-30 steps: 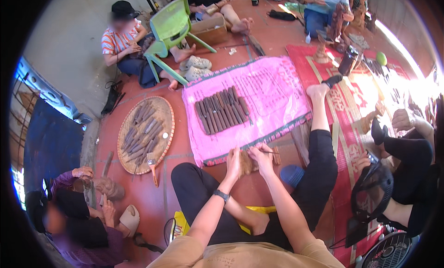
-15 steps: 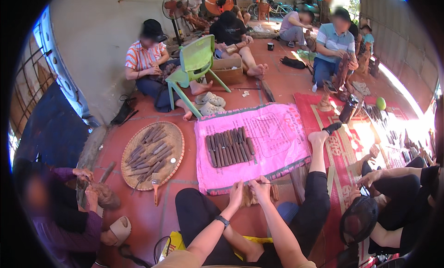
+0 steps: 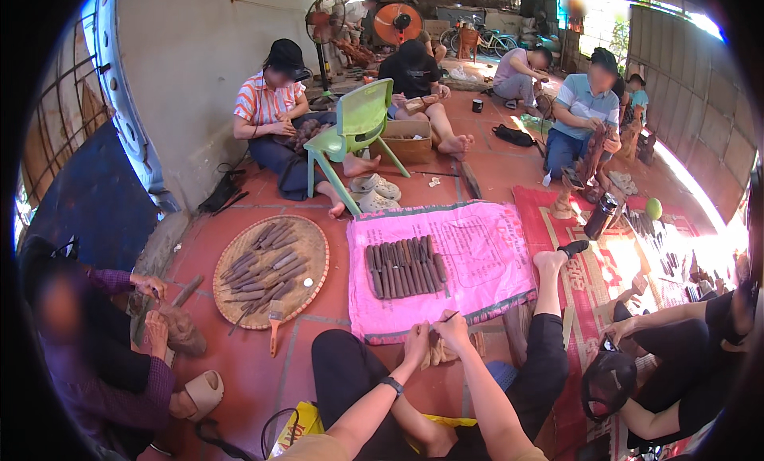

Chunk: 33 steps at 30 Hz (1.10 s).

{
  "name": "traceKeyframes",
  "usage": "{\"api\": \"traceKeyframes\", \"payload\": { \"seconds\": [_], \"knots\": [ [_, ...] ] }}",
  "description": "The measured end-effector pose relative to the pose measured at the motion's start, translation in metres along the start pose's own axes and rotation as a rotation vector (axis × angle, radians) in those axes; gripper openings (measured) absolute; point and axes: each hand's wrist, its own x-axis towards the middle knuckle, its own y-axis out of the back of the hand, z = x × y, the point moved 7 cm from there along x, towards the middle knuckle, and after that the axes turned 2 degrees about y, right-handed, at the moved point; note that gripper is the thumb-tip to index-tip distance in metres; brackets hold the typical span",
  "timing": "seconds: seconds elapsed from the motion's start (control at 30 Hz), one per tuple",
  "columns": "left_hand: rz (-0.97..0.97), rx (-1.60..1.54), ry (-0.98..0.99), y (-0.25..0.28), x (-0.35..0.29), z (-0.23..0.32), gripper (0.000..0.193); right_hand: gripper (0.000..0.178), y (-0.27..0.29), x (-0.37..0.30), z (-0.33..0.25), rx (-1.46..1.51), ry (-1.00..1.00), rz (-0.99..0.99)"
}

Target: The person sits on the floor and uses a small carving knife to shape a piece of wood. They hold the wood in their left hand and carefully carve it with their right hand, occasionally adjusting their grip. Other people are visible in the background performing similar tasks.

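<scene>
Close together over the near edge of the pink woven sack [image 3: 485, 254], my two hands work in front of my bent legs. My right hand [image 3: 454, 334] pinches a thin dark tool [image 3: 450, 316], slim like a small stick or blade. Beside it, my left hand [image 3: 416, 343] is closed, its fingertips near the right; what it holds is too small to make out. Behind and below the hands lies a tan, lumpy piece [image 3: 440, 355] that looks like wood, partly covered. On the sack, several brown wooden-handled tools [image 3: 404, 267] lie in tidy rows.
To the left, a round woven tray [image 3: 317, 292] holds several loose wooden-handled tools, with a paintbrush [image 3: 275, 326] at its rim. A green chair [image 3: 360, 123] stands beyond the sack. Co-workers sit on both sides and farther back. A dark tumbler [image 3: 601, 214] stands on the red mat [image 3: 585, 302].
The whole view has shifted, so the surroundings sit slightly lower and more to the right. My hands stay close together, and the thin tool in my right hand now points more upward.
</scene>
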Motion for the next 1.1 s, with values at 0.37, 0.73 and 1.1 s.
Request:
{"api": "traceKeyframes", "payload": {
  "seconds": [0.37,0.73,1.1],
  "knots": [
    [0.027,-0.010,-0.004,0.008,-0.003,0.002,0.055,0.026,-0.009,0.004,-0.006,-0.087,-0.124,-0.129],
    [0.043,0.075,-0.003,0.014,-0.015,0.010,0.050,0.016,-0.002,-0.008,-0.015,0.104,-0.144,-0.112],
    [0.050,0.049,-0.055,0.022,-0.024,0.026,0.043,0.020,0.003,-0.018,-0.042,-0.088,-0.001,-0.066]
  ]
}}
